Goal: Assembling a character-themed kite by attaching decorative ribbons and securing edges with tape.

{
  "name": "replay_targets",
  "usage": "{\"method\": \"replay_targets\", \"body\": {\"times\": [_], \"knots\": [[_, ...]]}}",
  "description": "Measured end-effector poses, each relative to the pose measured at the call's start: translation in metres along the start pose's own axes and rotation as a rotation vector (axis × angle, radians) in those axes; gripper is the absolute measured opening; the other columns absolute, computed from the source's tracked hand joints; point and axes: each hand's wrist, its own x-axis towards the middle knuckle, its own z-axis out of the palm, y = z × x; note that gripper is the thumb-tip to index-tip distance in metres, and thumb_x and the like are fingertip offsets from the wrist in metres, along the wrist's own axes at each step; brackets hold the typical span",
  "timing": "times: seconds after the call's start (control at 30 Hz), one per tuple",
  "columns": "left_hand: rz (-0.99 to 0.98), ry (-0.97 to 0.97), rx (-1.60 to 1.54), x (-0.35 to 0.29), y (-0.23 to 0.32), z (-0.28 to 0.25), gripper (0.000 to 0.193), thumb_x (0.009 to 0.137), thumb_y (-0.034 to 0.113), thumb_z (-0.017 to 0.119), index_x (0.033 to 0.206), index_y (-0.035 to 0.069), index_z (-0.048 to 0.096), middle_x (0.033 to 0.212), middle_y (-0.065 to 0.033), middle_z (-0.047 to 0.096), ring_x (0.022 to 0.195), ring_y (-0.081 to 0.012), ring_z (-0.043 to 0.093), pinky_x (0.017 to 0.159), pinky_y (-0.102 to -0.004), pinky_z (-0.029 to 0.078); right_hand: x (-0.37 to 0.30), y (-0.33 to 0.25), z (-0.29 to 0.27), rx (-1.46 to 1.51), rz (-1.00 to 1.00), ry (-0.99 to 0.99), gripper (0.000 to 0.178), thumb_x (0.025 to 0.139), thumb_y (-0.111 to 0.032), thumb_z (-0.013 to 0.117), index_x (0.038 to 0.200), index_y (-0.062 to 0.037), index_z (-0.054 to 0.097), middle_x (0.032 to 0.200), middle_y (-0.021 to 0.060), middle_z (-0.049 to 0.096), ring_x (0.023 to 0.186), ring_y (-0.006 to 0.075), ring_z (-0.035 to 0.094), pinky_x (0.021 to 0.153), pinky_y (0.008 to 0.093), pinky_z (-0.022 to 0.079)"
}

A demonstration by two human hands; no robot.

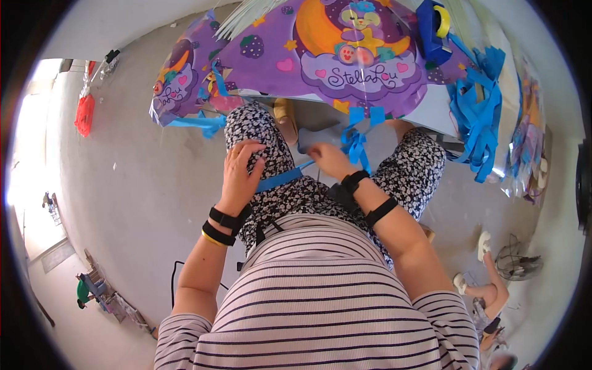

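Observation:
A strip of blue ribbon (280, 180) lies across my lap, over my black-and-white patterned trousers. My left hand (239, 176) is above my left thigh, fingers loosely bent and thumb apart, beside the ribbon's left end. Closed fingers of my right hand (333, 161) pinch the ribbon's other end between my knees; the fingertips show only in part. Past that hand, more blue ribbon (354, 145) hangs from the table edge. In front lies a purple printed plastic sheet (265, 71) with a moon and a cartoon animal.
A blue tape dispenser (433, 37) with a yellow core sits at the table's far right. Beside it hangs a bunch of blue ribbons (481, 117). A red bag (84, 115) hangs far left. A fan (519, 259) and another person's leg (493, 280) are at right.

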Motion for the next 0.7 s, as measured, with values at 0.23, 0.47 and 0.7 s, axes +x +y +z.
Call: {"method": "replay_targets", "body": {"times": [0.23,0.47,0.7], "knots": [[-0.053,-0.135,0.081,0.082,-0.047,0.021,0.027,0.094,0.018,0.063,0.119,0.012,0.067,0.132,-0.007,0.063,0.133,-0.0308,0.05,0.119,-0.0495,0.026,0.065,0.174,0.039,-0.16,0.384,-0.335,0.029,0.095,-0.02,0.057,0.113,-0.004,0.073,0.119,0.0247,0.069,0.114,0.0424,0.064,0.098,0.0481,0.051],[-0.115,-0.249,0.207,0.11,-0.054,0.028,0.017,0.086,0.015,0.065,0.102,0.016,0.072,0.114,0.0009,0.072,0.128,-0.0254,0.056,0.121,-0.0509,0.021,0.108,0.251,0.144,-0.097,0.702,-0.201,0.034,0.089,-0.019,0.064,0.118,-0.0016,0.068,0.119,0.0203,0.07,0.114,0.0375,0.065,0.098,0.0464,0.05],[-0.284,-0.342,0.249,0.11,-0.061,0.027,0.013,0.084,0.018,0.062,0.092,0.013,0.072,0.107,0.0,0.075,0.123,-0.0268,0.056,0.121,-0.0539,0.02,0.135,0.271,0.192,-0.012,0.856,-0.2,0.032,0.088,-0.018,0.065,0.116,-0.0016,0.068,0.118,0.0195,0.07,0.113,0.0361,0.065,0.096,0.0456,0.05]]}}
